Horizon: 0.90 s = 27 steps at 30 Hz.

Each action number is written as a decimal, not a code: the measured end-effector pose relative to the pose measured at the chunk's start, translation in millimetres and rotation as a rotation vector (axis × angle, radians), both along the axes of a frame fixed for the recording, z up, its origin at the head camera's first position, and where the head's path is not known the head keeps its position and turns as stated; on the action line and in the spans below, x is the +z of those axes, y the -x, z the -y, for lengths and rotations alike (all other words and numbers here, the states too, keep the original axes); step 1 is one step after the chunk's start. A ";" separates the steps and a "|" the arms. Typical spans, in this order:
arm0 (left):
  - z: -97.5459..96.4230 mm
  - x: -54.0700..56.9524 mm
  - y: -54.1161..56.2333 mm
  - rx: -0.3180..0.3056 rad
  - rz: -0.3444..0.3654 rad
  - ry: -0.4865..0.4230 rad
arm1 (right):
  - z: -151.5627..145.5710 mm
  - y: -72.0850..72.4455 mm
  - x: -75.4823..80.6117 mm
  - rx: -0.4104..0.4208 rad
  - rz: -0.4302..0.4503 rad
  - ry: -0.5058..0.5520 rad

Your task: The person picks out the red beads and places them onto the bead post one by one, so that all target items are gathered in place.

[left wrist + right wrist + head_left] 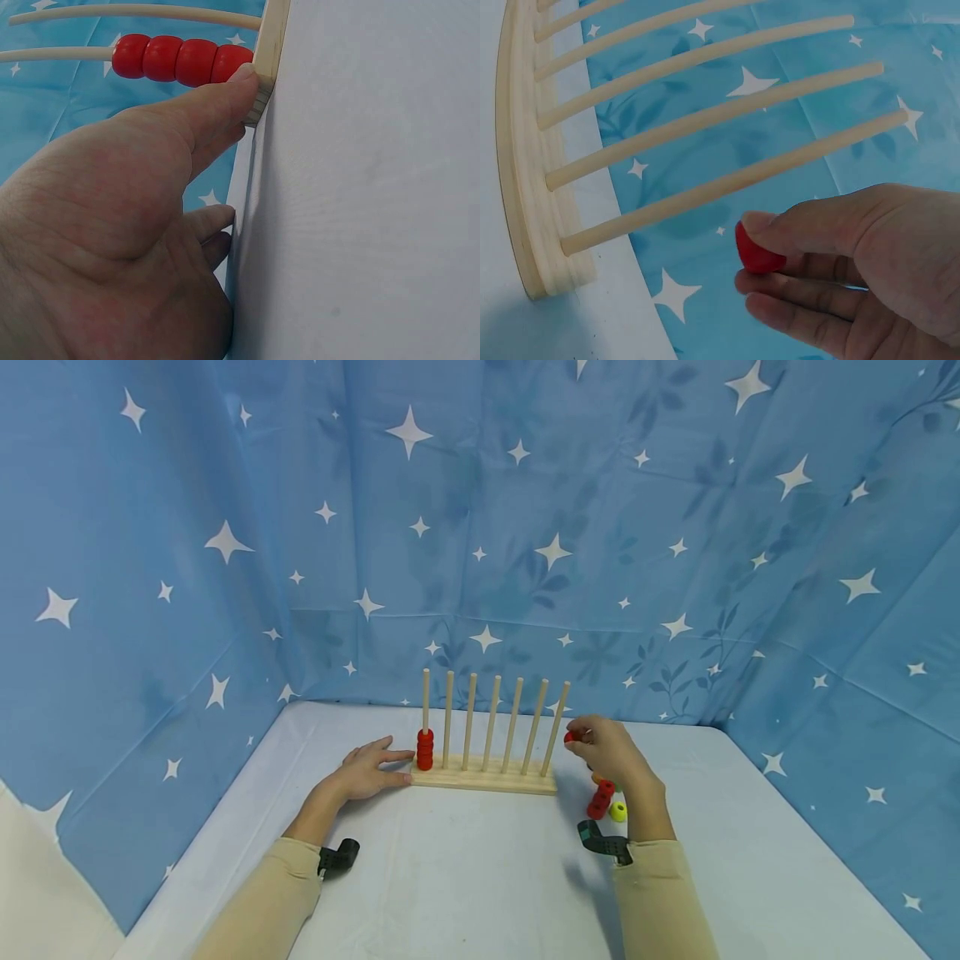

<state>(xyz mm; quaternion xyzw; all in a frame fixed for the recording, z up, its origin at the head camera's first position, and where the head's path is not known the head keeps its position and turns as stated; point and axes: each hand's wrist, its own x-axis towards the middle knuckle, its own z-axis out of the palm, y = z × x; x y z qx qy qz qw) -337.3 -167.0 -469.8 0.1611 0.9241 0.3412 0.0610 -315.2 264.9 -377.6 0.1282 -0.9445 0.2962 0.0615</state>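
A wooden peg rack (pixel 483 781) stands on the table with several upright pegs. Several red beads (pixel 425 750) are stacked on its leftmost peg. At the rack's left end, my left hand (pixel 367 770) has its fingers spread and mostly straight. The left thumb (pixel 217 94) touches the base's end beside the lowest bead in the left wrist view. My right hand (pixel 611 750) pinches a red bead (pixel 757 251) between thumb and fingers. It holds this bead to the right of the rightmost peg (pixel 735 184), apart from it; the fingers partly cover the bead.
Loose red beads (pixel 600 800) and a yellow bead (pixel 618 812) lie on the table below my right hand, with orange and green ones partly hidden by it. A blue star-patterned curtain (pixel 480 527) hangs behind and beside the white table (pixel 465 877).
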 end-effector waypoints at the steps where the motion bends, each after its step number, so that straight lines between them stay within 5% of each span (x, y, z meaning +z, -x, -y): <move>1: 0.1 0.0 0.1 -0.001 0.001 -0.001 | 1.4 -0.7 0.8 -0.001 -0.016 0.006; 10: 0.9 -1.2 1.1 -0.013 -0.004 -0.002 | 16.4 -4.4 8.0 -0.005 -0.185 0.030; 27: -0.4 0.5 0.1 -0.004 0.005 -0.001 | 24.5 -12.8 21.5 -0.068 -0.369 0.112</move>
